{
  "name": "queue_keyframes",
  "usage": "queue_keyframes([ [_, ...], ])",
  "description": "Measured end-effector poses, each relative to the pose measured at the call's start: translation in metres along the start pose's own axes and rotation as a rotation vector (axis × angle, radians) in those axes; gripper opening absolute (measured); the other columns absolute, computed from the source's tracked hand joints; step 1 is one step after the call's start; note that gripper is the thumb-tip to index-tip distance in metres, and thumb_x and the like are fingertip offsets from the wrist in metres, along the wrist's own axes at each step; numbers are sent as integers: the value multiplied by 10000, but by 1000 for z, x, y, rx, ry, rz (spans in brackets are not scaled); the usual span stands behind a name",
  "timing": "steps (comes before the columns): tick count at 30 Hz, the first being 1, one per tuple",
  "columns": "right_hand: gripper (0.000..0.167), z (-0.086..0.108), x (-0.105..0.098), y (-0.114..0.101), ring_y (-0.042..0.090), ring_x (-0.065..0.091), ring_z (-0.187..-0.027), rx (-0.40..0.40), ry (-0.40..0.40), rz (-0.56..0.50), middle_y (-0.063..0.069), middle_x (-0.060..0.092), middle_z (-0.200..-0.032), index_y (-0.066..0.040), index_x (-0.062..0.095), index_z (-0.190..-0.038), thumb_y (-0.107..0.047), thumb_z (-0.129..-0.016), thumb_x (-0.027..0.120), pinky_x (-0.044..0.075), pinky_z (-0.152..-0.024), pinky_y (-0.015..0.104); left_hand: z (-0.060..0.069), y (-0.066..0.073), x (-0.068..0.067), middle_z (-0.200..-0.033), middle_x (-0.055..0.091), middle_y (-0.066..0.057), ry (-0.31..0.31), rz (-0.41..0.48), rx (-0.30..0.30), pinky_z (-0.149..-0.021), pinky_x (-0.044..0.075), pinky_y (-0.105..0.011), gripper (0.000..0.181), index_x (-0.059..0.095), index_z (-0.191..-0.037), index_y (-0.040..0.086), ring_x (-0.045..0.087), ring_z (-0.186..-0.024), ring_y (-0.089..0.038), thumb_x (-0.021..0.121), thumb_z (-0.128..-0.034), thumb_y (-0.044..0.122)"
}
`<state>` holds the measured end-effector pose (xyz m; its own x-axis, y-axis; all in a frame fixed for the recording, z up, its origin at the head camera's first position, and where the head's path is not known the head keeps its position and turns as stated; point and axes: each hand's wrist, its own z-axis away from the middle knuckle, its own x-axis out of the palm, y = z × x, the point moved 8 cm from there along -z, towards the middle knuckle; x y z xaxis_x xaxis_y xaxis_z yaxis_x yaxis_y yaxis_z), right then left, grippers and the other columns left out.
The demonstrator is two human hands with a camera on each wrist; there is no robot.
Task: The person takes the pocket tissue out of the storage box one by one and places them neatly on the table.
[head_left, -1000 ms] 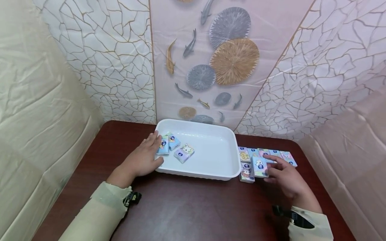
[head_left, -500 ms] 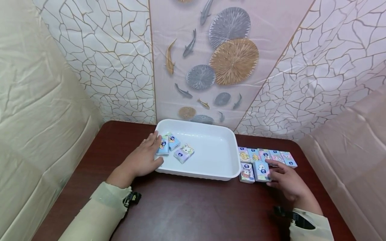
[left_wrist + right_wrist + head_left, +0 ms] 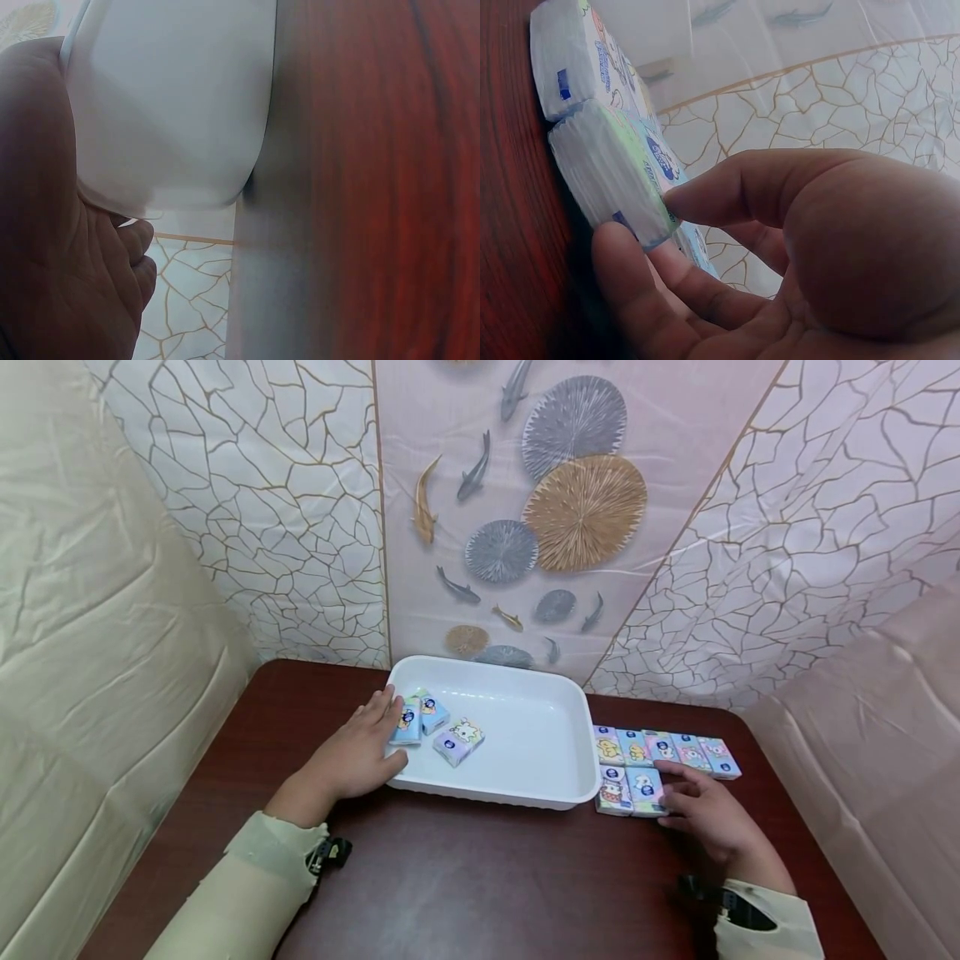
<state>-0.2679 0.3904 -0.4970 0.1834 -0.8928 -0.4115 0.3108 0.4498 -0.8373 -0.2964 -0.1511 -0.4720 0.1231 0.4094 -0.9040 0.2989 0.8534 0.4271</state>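
Observation:
A white plastic tray (image 3: 517,735) stands on the table, with three small packs of pocket tissues inside near its left end. One of them, a purple-and-green tissue pack (image 3: 459,741), lies apart from the two blue ones. My left hand (image 3: 358,747) rests on the tray's left rim, fingers extended along it. To the right of the tray, my right hand (image 3: 708,810) pinches the right end of a blue tissue pack (image 3: 643,790). That pack lies flat beside a purple tissue pack (image 3: 614,791). In the right wrist view, the thumb (image 3: 712,191) touches the held pack's upper edge.
Behind the held pack, a row of several tissue packs (image 3: 662,748) runs right from the tray. Everything stands on a dark red-brown table (image 3: 480,877). Patterned cloth (image 3: 480,527) hangs at the back, and pale quilted cloth (image 3: 112,635) closes the left side.
My right hand has lowered the blue tissue pack from over the back row and set it beside the purple one, shifting it slightly left at the end. The left hand has stayed still.

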Motion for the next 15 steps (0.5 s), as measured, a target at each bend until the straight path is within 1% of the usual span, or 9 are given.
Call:
queue_keyframes([
  [5,610,0,1,-1,277,689,-1114,1,6,31,266,558,-1406,-107,372,-1746,-121,-1162,550,690,-908,372,0,1,-1,-1914,15,-130,-3,2,-2,-1430,171,-600,901,182,-1790,32,60,-1781,-382,565,-1062,399],
  [15,615,-2,-1,-2,265,687,-1094,5,37,119,257,642,-1378,-70,367,-1728,-161,-1156,575,678,-883,381,1,3,-3,-1913,18,-139,-8,7,-2,-1430,167,-603,898,186,-1788,25,54,-1781,-384,568,-1068,401],
])
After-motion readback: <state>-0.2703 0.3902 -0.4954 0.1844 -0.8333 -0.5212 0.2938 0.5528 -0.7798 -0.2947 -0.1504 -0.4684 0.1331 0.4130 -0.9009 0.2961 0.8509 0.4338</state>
